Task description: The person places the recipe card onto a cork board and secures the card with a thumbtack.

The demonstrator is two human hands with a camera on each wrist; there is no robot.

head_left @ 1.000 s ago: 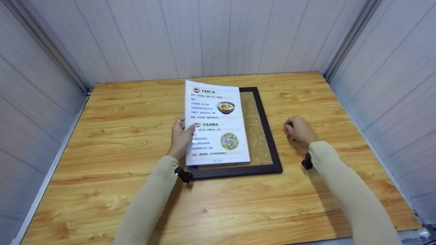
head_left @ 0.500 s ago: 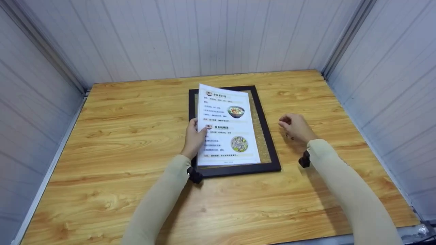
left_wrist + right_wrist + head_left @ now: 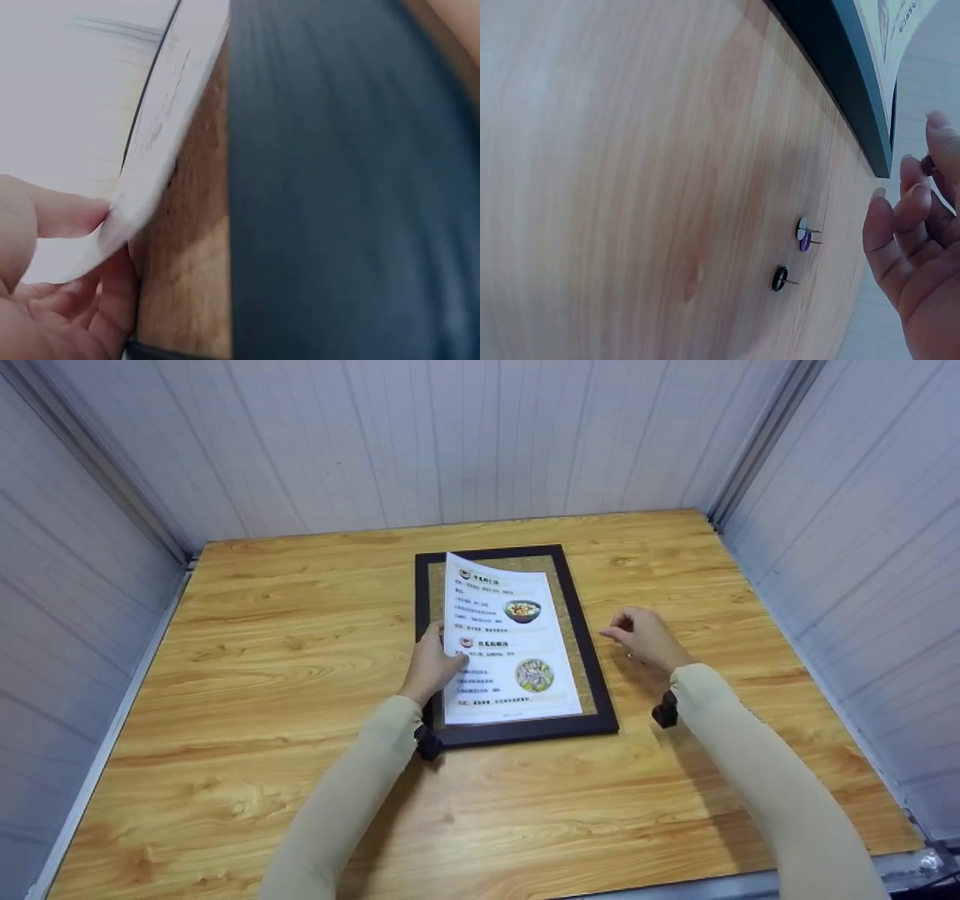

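No legible text: printed lines on the menu sheet (image 3: 506,649) too small to read.

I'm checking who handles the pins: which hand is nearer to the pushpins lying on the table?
Right. The right hand hovers just beside the pushpins on the table. The left hand is across the cork board, pinching the menu sheet.

Both arms wear long, close-fitting beige fabric sleeves (image 3: 341,802) reaching the wrists. A small black wrist-mounted camera unit (image 3: 428,744) sits under each cuff. Hands bare.
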